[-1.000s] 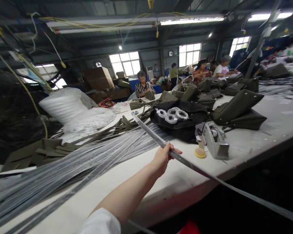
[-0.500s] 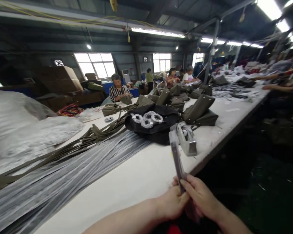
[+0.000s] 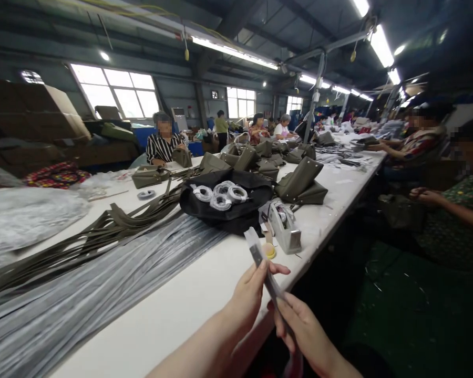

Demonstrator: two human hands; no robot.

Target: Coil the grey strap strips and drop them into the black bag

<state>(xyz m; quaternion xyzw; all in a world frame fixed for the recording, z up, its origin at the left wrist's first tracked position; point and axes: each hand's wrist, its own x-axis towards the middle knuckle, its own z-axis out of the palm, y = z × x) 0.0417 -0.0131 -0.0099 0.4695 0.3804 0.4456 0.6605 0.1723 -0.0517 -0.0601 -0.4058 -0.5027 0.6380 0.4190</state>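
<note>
A narrow dark strap in a clear plastic sleeve (image 3: 255,251) slants up over the table's front edge, its far end free. My left hand (image 3: 249,294) pinches it near that upper end, thumb on top and some fingers stretched to the right. Lower down, my right hand (image 3: 301,323) is closed around the same sleeved strap, whose tail hangs beneath, partly hidden. Just past the free end are a yellow round item (image 3: 268,250) and a grey tape dispenser (image 3: 286,231).
Plastic-sleeved straps (image 3: 114,283) and bare olive straps (image 3: 102,233) lie along the left of the white table (image 3: 150,310). A black cloth bag (image 3: 224,215) holds several white coils (image 3: 220,194). Olive bags (image 3: 301,181) stand beyond. Co-workers sit across and at right (image 3: 457,210).
My left hand has slid up the sleeved strap, away from my right hand, and the strap has tilted further left. The view has turned right, showing more co-workers there.
</note>
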